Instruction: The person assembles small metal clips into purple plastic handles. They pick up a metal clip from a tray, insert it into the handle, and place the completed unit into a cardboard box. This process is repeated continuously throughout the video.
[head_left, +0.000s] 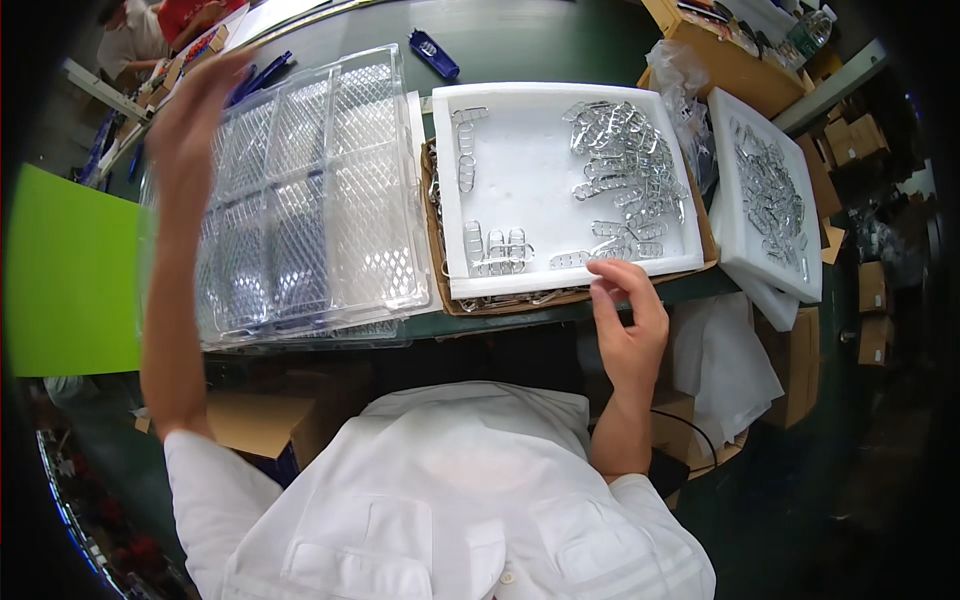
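Observation:
My left hand (195, 110) is raised over the left side of a clear plastic compartment tray (375, 190); motion smears its fingers, so any hold is hidden. At the front rim of a white foam tray (540, 285) is my right hand (632, 325), with thumb and bent index finger drawn together in a pinch. Whatever sits between those fingertips is too small to make out. Shiny bent-wire metal pieces (625, 155) lie heaped on the foam tray's right side. A few others stand in rows along its left and front edges. The foam tray rests on a cardboard box (435, 235) holding more metal pieces.
A second foam tray (745, 205) of metal pieces leans at the right. Behind lie a dark blue object (434, 55) and more blue pieces (262, 78). A bright green panel (75, 275) stands left. Cardboard boxes (260, 425) sit below the table; other people are at the far left.

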